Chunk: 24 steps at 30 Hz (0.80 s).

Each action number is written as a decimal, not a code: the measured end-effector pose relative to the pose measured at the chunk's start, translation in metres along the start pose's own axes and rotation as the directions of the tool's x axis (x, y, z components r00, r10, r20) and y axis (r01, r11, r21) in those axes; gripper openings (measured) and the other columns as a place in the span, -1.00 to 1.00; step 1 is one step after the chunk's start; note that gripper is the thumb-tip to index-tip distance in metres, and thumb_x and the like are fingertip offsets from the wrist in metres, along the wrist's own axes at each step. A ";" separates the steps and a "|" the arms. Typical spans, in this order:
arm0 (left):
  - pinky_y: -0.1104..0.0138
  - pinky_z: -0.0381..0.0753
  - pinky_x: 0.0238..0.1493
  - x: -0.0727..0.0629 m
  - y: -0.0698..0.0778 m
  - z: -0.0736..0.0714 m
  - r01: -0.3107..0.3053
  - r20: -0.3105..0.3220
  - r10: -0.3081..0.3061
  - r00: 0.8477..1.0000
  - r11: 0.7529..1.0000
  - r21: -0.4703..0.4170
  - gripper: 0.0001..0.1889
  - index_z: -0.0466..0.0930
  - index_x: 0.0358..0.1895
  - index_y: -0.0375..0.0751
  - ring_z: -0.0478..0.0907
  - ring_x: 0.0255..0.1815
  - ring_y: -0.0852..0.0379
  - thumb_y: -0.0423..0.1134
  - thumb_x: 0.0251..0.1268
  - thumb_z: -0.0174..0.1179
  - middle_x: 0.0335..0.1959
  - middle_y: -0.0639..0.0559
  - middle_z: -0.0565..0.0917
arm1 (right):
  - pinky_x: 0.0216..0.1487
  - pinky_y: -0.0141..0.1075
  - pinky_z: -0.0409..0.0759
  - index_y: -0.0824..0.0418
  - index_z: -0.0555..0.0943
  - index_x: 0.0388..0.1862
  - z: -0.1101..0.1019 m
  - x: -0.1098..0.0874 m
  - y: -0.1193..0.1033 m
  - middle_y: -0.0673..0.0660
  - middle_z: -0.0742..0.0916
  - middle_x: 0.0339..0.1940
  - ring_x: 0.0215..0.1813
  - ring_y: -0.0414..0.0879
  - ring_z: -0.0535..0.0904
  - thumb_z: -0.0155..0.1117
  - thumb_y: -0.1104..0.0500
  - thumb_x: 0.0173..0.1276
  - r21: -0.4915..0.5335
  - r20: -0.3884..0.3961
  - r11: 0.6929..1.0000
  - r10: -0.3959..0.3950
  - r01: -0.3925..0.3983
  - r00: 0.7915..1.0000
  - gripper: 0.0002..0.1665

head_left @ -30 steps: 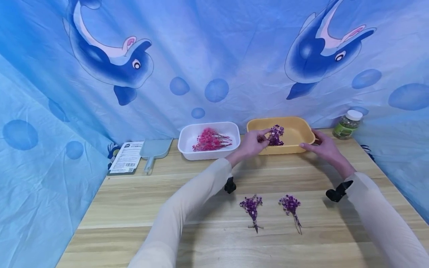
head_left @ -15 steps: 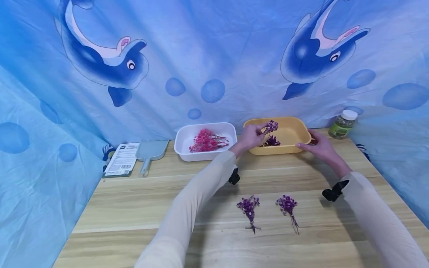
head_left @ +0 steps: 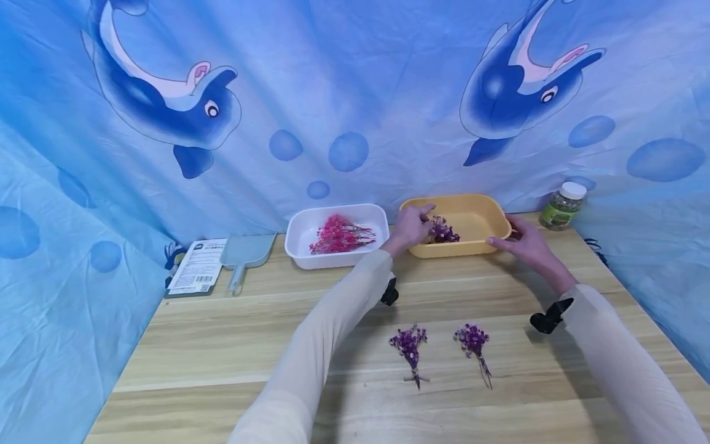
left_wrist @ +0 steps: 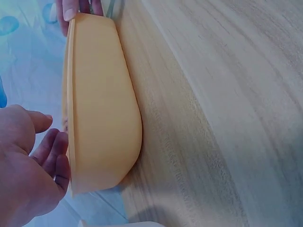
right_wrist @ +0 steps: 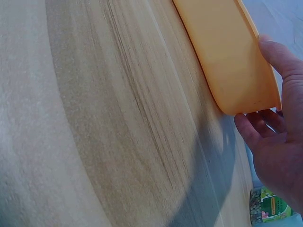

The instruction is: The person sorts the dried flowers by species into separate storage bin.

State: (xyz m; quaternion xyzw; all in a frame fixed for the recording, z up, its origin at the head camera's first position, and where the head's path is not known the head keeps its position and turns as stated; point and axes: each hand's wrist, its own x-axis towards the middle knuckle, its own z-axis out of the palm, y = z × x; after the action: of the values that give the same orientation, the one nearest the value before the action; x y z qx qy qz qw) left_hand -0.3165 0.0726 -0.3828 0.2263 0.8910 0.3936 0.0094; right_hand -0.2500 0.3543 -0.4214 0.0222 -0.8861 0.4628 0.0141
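The yellow plastic basin [head_left: 488,247] stands at the back of the table, with a bunch of purple dried flowers [head_left: 443,230] lying in its left part. My left hand [head_left: 412,228] is over the basin's left end, beside the flowers. In the left wrist view its thumb and fingers stand apart at the rim, with nothing seen between them. My right hand [head_left: 527,245] grips the basin's right end, thumb on the rim and fingers curled against the end wall. Nearer the front lie a purple bunch [head_left: 408,351] and another purple bunch [head_left: 473,345], heads pointing away.
A white basin [head_left: 292,248] with pink dried flowers [head_left: 339,235] stands left of the yellow one. Farther left lie a light blue dustpan [head_left: 247,251] and a printed card [head_left: 198,266]. At the back right is a white-lidded jar [head_left: 563,206]. A dolphin-print curtain [head_left: 355,80] closes the back.
My left hand has lowered a sprig of purple flowers into the yellow basin and let it go among the others. The right hand has kept its grip on the basin's end.
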 end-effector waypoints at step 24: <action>0.51 0.62 -0.25 -0.049 0.000 -0.013 -0.088 -0.095 0.066 0.993 0.965 -0.247 -0.49 0.50 0.33 -0.31 0.65 -0.30 0.18 -0.40 0.31 0.31 -0.23 -0.07 0.77 | 0.33 0.24 0.32 0.39 -0.05 0.60 -0.001 0.000 -0.001 0.55 0.24 0.48 0.40 0.46 0.25 0.37 -0.11 0.37 -0.019 0.003 1.000 -0.020 0.020 1.000 0.14</action>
State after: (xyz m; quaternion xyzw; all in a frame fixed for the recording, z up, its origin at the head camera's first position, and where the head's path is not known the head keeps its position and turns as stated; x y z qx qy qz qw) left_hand -0.2752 0.0441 -0.3817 0.2404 0.8241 0.5127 -0.0156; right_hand -0.2495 0.3548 -0.4198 0.0315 -0.8903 0.4539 0.0175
